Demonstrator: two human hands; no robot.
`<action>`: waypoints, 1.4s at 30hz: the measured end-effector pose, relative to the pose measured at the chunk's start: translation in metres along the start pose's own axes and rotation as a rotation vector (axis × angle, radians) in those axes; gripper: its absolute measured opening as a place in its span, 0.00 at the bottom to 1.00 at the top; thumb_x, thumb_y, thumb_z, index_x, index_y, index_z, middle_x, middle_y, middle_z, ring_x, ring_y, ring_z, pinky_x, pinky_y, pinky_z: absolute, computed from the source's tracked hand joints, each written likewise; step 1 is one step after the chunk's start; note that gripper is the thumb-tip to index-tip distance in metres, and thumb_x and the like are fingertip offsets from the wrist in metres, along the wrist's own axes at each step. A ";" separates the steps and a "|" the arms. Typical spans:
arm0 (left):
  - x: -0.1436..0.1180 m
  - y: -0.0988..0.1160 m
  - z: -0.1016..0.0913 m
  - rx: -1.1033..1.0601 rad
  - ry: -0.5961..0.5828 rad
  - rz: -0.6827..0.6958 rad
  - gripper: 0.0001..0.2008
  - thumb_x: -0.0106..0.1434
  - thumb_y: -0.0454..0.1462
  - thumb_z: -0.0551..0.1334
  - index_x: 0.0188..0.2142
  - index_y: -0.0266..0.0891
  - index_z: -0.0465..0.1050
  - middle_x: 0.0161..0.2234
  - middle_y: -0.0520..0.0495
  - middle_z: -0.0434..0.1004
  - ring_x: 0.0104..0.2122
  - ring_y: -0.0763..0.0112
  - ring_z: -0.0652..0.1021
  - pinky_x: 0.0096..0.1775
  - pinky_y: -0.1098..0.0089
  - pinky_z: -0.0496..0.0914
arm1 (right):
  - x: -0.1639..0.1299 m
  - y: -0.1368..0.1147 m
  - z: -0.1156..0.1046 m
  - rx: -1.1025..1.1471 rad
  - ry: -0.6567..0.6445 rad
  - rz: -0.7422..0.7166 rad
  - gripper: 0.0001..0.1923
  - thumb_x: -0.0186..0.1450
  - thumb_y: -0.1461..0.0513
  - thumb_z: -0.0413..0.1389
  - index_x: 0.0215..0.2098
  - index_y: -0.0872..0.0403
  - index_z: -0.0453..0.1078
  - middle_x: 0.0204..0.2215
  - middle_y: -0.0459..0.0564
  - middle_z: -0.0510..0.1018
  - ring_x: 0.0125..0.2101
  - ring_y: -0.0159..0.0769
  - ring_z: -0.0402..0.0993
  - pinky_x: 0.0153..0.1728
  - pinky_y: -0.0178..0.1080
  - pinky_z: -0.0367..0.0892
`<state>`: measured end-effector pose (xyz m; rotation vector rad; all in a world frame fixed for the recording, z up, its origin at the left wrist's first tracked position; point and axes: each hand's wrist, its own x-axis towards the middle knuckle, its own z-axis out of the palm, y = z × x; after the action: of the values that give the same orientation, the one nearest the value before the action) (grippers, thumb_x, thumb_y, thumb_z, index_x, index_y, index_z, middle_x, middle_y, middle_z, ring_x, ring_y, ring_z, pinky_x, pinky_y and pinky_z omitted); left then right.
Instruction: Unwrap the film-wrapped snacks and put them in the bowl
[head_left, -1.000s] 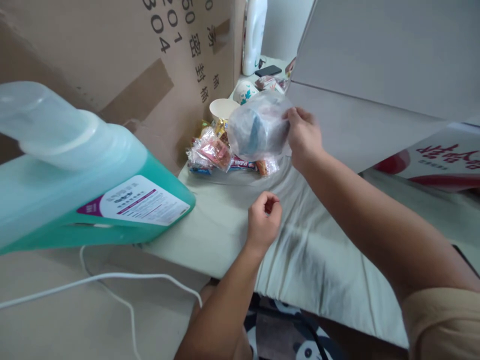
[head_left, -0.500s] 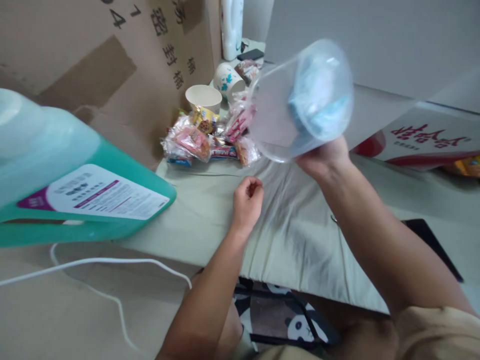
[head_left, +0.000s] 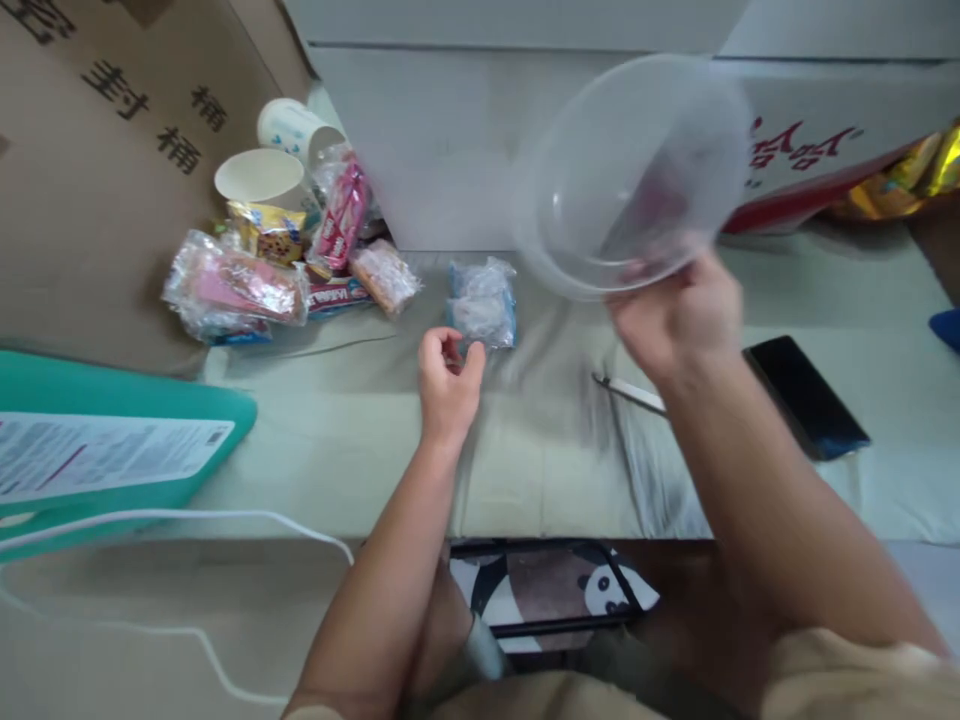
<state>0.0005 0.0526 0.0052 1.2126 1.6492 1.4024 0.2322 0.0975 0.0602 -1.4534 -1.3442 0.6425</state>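
Observation:
My right hand (head_left: 679, 310) grips the rim of a clear plastic tub (head_left: 577, 190), tilted above the table with its mouth turned toward me. Nothing shows inside the tub. A clear and light-blue wrapped packet (head_left: 482, 305) lies on the cloth-covered table. Just in front of it is my left hand (head_left: 448, 385), fingers curled and thumb apart, holding nothing. Whether its fingertips touch the packet I cannot tell. Left of them lies a pile of wrapped snacks (head_left: 251, 285), with a yellow cookie packet (head_left: 270, 232) and a pink-red packet (head_left: 341, 215).
Behind the snacks are an upright paper cup (head_left: 259, 178) and a tipped one (head_left: 292, 128). A large green jug (head_left: 202, 420) and cardboard box (head_left: 97, 240) stand left. A white-handled tool (head_left: 634, 393) and black phone (head_left: 810, 398) lie right. White boxes (head_left: 427, 150) line the back.
The blue-and-clear packet has gone from the tub to the table. The tub is now tipped toward me. My left thumb has parted from the fingers, and the view has swung right.

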 end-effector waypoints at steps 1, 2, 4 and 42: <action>0.002 -0.003 0.003 0.065 0.017 0.046 0.17 0.55 0.39 0.70 0.43 0.42 0.71 0.41 0.46 0.74 0.45 0.62 0.75 0.46 0.65 0.69 | -0.010 0.002 -0.022 0.012 0.175 0.038 0.32 0.74 0.49 0.28 0.57 0.43 0.71 0.46 0.57 0.79 0.51 0.50 0.78 0.47 0.56 0.74; 0.004 -0.006 0.005 0.125 0.022 0.089 0.22 0.52 0.40 0.73 0.46 0.42 0.71 0.46 0.43 0.74 0.51 0.58 0.74 0.52 0.61 0.69 | -0.021 0.004 -0.043 -0.022 0.324 0.029 0.32 0.74 0.50 0.28 0.57 0.39 0.71 0.45 0.55 0.79 0.51 0.51 0.78 0.47 0.57 0.73; 0.010 -0.013 0.011 0.205 -0.001 0.138 0.30 0.50 0.40 0.76 0.51 0.43 0.70 0.52 0.40 0.74 0.57 0.52 0.72 0.60 0.54 0.64 | -0.047 0.010 -0.075 -0.225 0.477 -0.054 0.22 0.74 0.49 0.38 0.51 0.33 0.74 0.43 0.53 0.80 0.50 0.52 0.79 0.47 0.58 0.70; -0.021 -0.001 -0.001 -0.530 -0.289 -0.213 0.34 0.43 0.41 0.80 0.44 0.49 0.63 0.39 0.55 0.75 0.36 0.74 0.78 0.38 0.73 0.74 | -0.127 0.047 -0.047 -0.793 -0.246 -0.047 0.16 0.72 0.55 0.52 0.46 0.48 0.81 0.37 0.55 0.85 0.38 0.48 0.77 0.35 0.44 0.59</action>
<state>0.0075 0.0329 0.0026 0.8547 1.0782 1.3398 0.2629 -0.0303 0.0036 -1.9929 -1.9510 0.2540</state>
